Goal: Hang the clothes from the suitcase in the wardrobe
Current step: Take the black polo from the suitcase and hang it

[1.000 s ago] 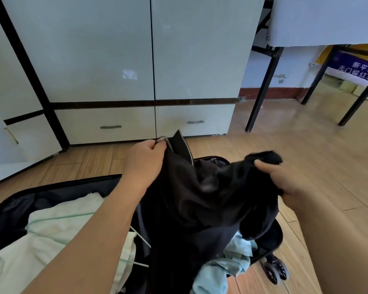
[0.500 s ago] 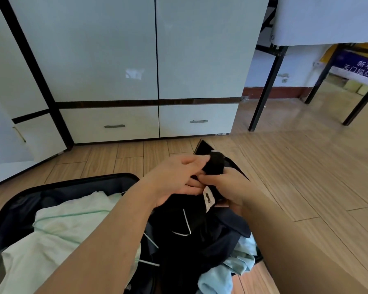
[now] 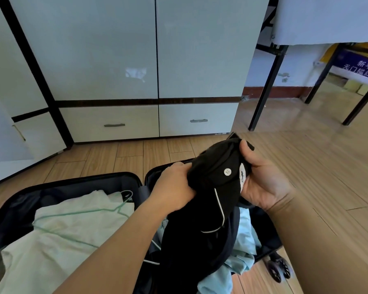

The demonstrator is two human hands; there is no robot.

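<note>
Head view, hands: the left hand (image 3: 174,185) and the right hand (image 3: 261,181) both held the black garment (image 3: 204,209) above the open suitcase (image 3: 83,183).
Grip, left: its fingers were curled into the bunched cloth on the left side of the garment.
Grip, right: clamped on the top of the garment, thumb over the fold, near a white button (image 3: 227,172).
Garment: its top part was lifted, and its lower part hung down into the suitcase, over a light blue garment (image 3: 244,236).
Other clothes: a pale green garment (image 3: 68,228) lay in the left half of the suitcase.
Wardrobe: the wardrobe (image 3: 153,49) stood behind the suitcase, and the doors in view looked closed.
Risk: in my judgement the hanging part could catch on the suitcase edge or pull the blue garment out, because the cloth was bunched.
Risk, second: no hanger was visible, so the hanging could be delayed.
</note>
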